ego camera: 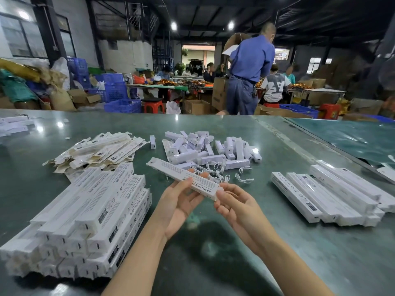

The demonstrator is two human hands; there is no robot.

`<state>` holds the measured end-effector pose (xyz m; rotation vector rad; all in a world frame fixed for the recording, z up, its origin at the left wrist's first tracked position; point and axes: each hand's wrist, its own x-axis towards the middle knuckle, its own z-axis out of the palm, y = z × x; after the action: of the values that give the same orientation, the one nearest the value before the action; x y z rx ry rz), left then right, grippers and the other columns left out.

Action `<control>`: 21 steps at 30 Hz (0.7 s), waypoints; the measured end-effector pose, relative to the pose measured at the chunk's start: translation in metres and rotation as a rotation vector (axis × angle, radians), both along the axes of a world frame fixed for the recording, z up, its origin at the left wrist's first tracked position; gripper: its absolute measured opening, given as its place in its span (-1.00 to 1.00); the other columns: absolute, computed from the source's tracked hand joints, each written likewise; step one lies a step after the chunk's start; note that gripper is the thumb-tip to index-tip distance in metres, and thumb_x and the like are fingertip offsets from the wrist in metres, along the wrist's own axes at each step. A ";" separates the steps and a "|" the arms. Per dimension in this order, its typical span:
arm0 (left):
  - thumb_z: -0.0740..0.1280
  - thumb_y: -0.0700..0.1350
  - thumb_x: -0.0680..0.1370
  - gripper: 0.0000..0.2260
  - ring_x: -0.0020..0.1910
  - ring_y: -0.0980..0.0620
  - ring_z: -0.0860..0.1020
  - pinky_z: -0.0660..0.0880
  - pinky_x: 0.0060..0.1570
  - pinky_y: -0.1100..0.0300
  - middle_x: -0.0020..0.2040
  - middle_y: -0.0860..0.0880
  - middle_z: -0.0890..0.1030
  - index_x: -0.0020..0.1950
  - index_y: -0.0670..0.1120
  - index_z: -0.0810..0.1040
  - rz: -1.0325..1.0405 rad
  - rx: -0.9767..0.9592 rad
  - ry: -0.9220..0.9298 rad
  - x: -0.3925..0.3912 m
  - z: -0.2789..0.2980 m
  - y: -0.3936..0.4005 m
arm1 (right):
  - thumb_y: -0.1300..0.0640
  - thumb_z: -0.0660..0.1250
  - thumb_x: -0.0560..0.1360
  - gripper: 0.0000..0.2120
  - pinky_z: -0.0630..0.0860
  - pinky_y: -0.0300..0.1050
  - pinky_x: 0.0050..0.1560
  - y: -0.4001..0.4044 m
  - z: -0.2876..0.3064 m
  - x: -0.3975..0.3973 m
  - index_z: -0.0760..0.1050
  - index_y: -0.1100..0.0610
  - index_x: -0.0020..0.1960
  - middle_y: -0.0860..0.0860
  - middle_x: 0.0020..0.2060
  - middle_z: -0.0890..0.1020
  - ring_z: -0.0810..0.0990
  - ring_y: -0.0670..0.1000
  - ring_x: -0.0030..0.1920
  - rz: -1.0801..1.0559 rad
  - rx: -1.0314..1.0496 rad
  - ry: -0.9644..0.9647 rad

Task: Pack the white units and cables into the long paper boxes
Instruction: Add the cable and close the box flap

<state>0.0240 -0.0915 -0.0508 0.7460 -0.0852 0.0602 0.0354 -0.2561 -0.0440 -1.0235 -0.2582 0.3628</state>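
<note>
Both hands hold one long white box [183, 178] above the green worktop [213, 242], near the middle of the view. The left hand [179, 206] lies under the box's near half, palm up, with the thumb pressed along the top face and the fingers curled beneath it. The right hand [235, 205] pinches the near end of the box, where a small flap stands open, with thumb and fingertips; its other fingers are loosely bent. The box slants away to the far left. Printed along its top, upside down to the wearer, is "SMART SENSOR", partly covered by the thumb.

Just beyond the box lies a heap of white units [205, 149], with a scatter of short white cables [222, 173] in front of it, touching the heap's near edge. One unit [152, 142] stands apart to the left of the heap.

At near left is a tall stack of filled boxes [89, 223]; their sides read "SMART SENSOR LAMP", with a CE mark and other small symbols too fine to read. Behind it lies a loose pile of flat boxes [100, 149], still folded. On the right, a row of boxes [333, 195] lies side by side, also showing a CE mark.

Past the worktop a person in a blue shirt [250, 69] stands with a cardboard carton, among blue crates [115, 90] and red stools [154, 105].
</note>
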 end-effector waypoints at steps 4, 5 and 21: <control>0.29 -0.22 0.52 -0.47 0.17 -0.18 0.62 0.61 0.04 0.08 0.25 -0.27 0.59 0.46 -0.34 0.28 -0.028 0.030 -0.001 -0.003 0.002 0.000 | 0.31 0.42 0.32 -0.59 0.57 -0.28 -0.22 -0.003 -0.001 0.006 0.52 0.36 0.16 0.21 0.01 0.65 0.60 -0.03 -0.25 0.101 0.076 0.111; 0.29 -0.23 0.52 -0.49 0.17 -0.18 0.62 0.61 0.03 0.08 0.25 -0.27 0.59 0.45 -0.33 0.30 -0.032 0.037 -0.003 -0.004 0.003 0.000 | 0.31 0.42 0.31 -0.57 0.57 -0.29 -0.23 -0.005 -0.001 0.007 0.52 0.39 0.16 0.22 0.02 0.66 0.61 -0.04 -0.25 0.117 0.080 0.124; 0.28 -0.23 0.51 -0.51 0.21 -0.22 0.59 0.61 0.09 0.02 0.23 -0.25 0.61 0.44 -0.28 0.33 -0.040 0.018 0.043 -0.006 0.006 -0.006 | 0.37 0.37 0.31 -0.60 0.50 -0.33 -0.36 -0.010 0.005 0.008 0.50 0.47 0.13 0.22 -0.11 0.64 0.54 -0.07 -0.37 0.106 0.069 0.179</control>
<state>0.0182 -0.0974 -0.0453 0.7629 -0.0597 0.0051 0.0435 -0.2661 -0.0390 -0.9053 -0.1628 0.5348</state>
